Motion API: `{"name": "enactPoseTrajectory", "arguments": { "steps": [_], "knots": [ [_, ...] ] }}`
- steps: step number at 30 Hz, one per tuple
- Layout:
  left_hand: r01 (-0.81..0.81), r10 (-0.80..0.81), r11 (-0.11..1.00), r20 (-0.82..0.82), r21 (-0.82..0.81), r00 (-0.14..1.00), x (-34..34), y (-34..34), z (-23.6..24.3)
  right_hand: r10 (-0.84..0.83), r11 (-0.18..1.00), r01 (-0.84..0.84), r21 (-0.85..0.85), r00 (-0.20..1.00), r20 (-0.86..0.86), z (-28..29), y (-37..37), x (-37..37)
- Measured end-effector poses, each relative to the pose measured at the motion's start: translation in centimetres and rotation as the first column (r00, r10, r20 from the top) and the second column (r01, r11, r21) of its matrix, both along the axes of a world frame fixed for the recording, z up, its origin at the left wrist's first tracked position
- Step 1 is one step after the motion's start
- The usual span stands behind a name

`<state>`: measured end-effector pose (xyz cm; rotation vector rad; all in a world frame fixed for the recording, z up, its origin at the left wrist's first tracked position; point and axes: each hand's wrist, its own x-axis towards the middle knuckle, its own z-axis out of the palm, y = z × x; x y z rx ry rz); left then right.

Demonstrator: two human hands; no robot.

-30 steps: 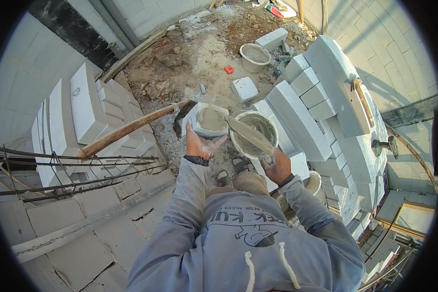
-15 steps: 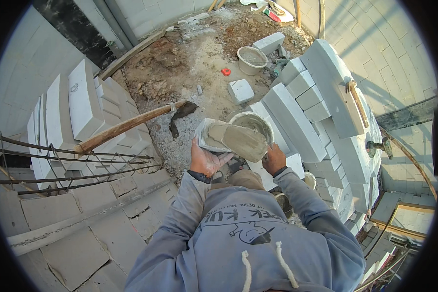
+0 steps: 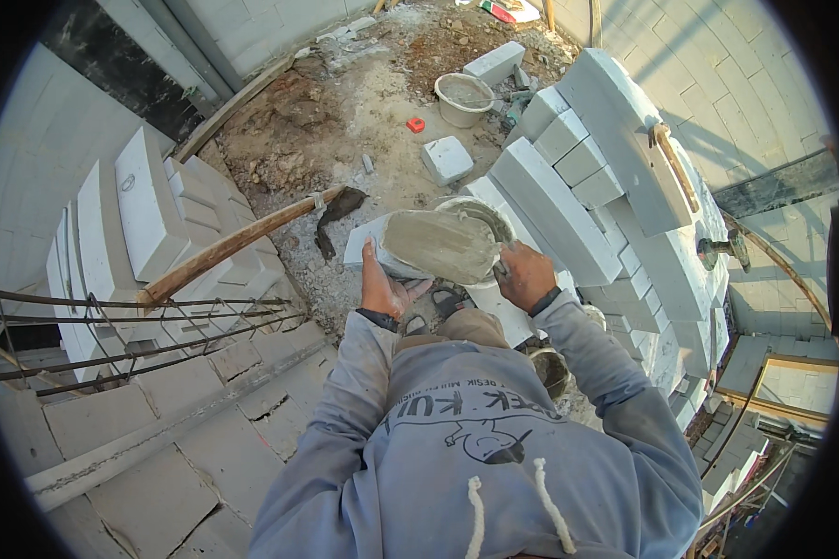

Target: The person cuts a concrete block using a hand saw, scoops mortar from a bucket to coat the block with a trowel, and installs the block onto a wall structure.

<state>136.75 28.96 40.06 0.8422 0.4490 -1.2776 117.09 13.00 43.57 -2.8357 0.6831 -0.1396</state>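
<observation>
My left hand (image 3: 385, 291) supports a white lightweight block (image 3: 364, 238) from beneath, thumb against its side and fingers curled under. Grey wet mortar (image 3: 438, 244) lies over the block's upper face in a long, smooth layer. At the right end of that layer, my right hand (image 3: 527, 276) is closed around a trowel. Its handle is hidden in my fist, and the mortar-coated blade can hardly be told from the layer. Just behind the block stands a round bucket (image 3: 500, 216) with mortar on its inner wall.
White blocks are stacked at right (image 3: 555, 219) and left (image 3: 149, 200). A wooden-handled hoe (image 3: 242, 244) leans across the left side above steel rebar (image 3: 130, 321). Farther off are a mortar tub (image 3: 463, 114), a loose block (image 3: 447, 160) and a red tape measure (image 3: 416, 124).
The mortar has shifted left and covers more of the block's face. My right hand has moved up slightly and turned over the block's right end. The whole view has shifted a little.
</observation>
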Motion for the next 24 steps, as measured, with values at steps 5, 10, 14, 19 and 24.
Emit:
{"name": "enactPoseTrajectory", "arguments": {
  "steps": [5, 10, 14, 19, 24],
  "knots": [
    [-0.048, 0.047, 0.999, -0.023, -0.023, 0.999, -0.2, 1.2, -0.1, 0.015, 1.0, -0.013, 0.02, 0.995, -0.096, -2.4, 1.0, -1.4],
    [-0.077, 0.066, 0.993, -0.119, -0.089, 0.991, -0.2, 2.7, -0.1, 0.014, 0.998, -0.005, 0.059, 0.989, -0.149, -4.6, 1.1, -4.8],
    [-0.079, 0.062, 0.988, -0.131, -0.131, 0.99, 1.0, 4.1, -0.4, -0.059, 0.998, 0.059, -0.006, 0.978, -0.198, -4.0, -0.2, -8.1],
    [-0.015, 0.008, 0.997, -0.088, -0.079, 0.996, 1.8, 3.7, 0.8, -0.079, 0.995, 0.083, 0.048, 0.993, -0.087, -1.1, 0.3, -5.7],
    [0.169, -0.169, 0.985, -0.001, -0.019, 0.986, 0.8, 3.3, 1.1, 0.067, 0.998, -0.067, 0.001, 0.997, -0.049, -1.1, -0.2, -0.6]
  ]
}}
